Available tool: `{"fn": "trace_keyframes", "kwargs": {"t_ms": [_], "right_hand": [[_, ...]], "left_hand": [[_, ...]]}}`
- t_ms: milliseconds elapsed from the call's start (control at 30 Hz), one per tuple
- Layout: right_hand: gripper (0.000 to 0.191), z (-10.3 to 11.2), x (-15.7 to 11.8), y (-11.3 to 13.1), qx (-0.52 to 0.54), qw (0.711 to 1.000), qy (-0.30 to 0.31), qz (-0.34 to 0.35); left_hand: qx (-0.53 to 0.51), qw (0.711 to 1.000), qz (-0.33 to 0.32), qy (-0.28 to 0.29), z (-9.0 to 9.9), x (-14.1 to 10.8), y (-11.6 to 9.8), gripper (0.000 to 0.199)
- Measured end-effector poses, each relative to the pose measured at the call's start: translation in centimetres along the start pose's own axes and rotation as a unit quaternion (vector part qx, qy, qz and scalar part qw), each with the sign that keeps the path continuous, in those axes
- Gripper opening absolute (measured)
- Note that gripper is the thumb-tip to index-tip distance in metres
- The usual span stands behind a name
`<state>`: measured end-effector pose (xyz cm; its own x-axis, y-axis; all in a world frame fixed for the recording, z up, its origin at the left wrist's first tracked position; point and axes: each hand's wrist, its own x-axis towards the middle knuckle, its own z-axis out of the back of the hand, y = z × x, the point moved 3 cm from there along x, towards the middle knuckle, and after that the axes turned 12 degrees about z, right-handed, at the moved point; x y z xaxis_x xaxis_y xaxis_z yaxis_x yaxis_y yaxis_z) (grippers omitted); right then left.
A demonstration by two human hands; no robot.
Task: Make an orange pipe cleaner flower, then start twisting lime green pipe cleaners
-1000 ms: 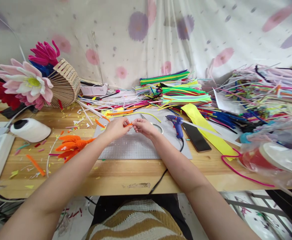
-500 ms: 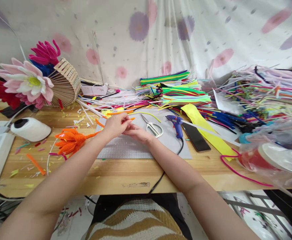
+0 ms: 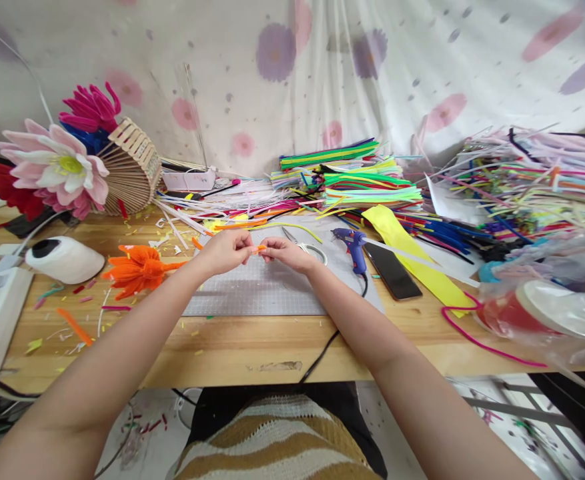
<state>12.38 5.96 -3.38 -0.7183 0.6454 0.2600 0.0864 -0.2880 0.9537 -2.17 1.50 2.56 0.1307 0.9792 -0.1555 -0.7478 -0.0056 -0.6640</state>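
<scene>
The left hand (image 3: 232, 252) is nearly closed, its thumb and forefinger pinching one short, fuzzy orange strip (image 3: 259, 249). The right hand (image 3: 286, 254), its fingers also drawn together, grips the other end of that strip, so the piece spans the small gap between the two hands. Both are above one grey gridded cutting mat (image 3: 262, 293), which lies on the pale wooden surface (image 3: 222, 357).

Counted around them: one pair of scissors with pale loop handles (image 3: 289, 235), partly covered by the right hand; one blue-purple glue gun (image 3: 353, 249) with a black cord; one black flat phone (image 3: 395, 273); and one broad yellow strip (image 3: 417, 261) just beside the phone. To the left are one fuzzy orange flower-shaped bundle (image 3: 141, 269), one loose orange length (image 3: 75, 326) and one white spool with a black end (image 3: 67, 260). One slatted wooden basket (image 3: 131, 167) tips sideways at the back, with one large pink-and-white flower (image 3: 57, 163) in front of it. The heaped coloured stems (image 3: 372, 187) are too many to count.
</scene>
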Motion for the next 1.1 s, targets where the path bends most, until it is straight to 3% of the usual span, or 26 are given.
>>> {"fn": "trace_keyframes", "kwargs": {"t_ms": [133, 267, 367, 467, 600, 733, 867, 1000, 1100], "right_hand": [[0.024, 1.1, 1.7, 2.0, -0.163, 0.983, 0.083, 0.016], [0.018, 0.0, 2.7, 5.7, -0.394, 0.904, 0.155, 0.056], [0.018, -1.5, 2.5, 7.5, -0.5, 0.848, 0.152, 0.088], [0.022, -2.6, 1.5, 7.7, -0.529, 0.833, 0.124, 0.103], [0.025, -2.7, -0.3, 6.1, -0.525, 0.846, 0.021, 0.086], [0.023, -3.0, -1.6, 4.2, -0.411, 0.909, -0.052, 0.043], [0.024, -3.9, -1.7, 3.1, -0.269, 0.961, -0.058, -0.007], [0.019, -3.9, -1.1, 1.9, -0.185, 0.981, -0.049, -0.044], [0.02, -3.1, -0.7, 1.0, -0.162, 0.986, -0.02, -0.032]], "left_hand": [[0.0, 0.996, 0.053, 0.078, -1.2, -0.1, 1.0, 0.015], [-0.014, 0.99, 0.072, 0.124, -2.3, 0.7, 2.2, 0.018], [0.005, 0.992, 0.068, 0.106, -2.3, 1.4, 2.7, 0.019], [0.027, 0.997, 0.054, 0.039, -1.8, 1.6, 2.8, 0.016], [0.0, 0.999, 0.027, -0.039, -0.7, 1.5, 2.7, 0.01], [-0.128, 0.992, 0.007, 0.013, -0.1, 1.4, 2.3, 0.012], [-0.207, 0.976, 0.003, 0.071, 0.1, 0.9, 1.7, 0.016], [-0.186, 0.978, -0.001, 0.098, 0.1, 0.1, 1.2, 0.022], [-0.142, 0.985, 0.002, 0.097, -0.1, -0.6, 1.1, 0.026]]}}
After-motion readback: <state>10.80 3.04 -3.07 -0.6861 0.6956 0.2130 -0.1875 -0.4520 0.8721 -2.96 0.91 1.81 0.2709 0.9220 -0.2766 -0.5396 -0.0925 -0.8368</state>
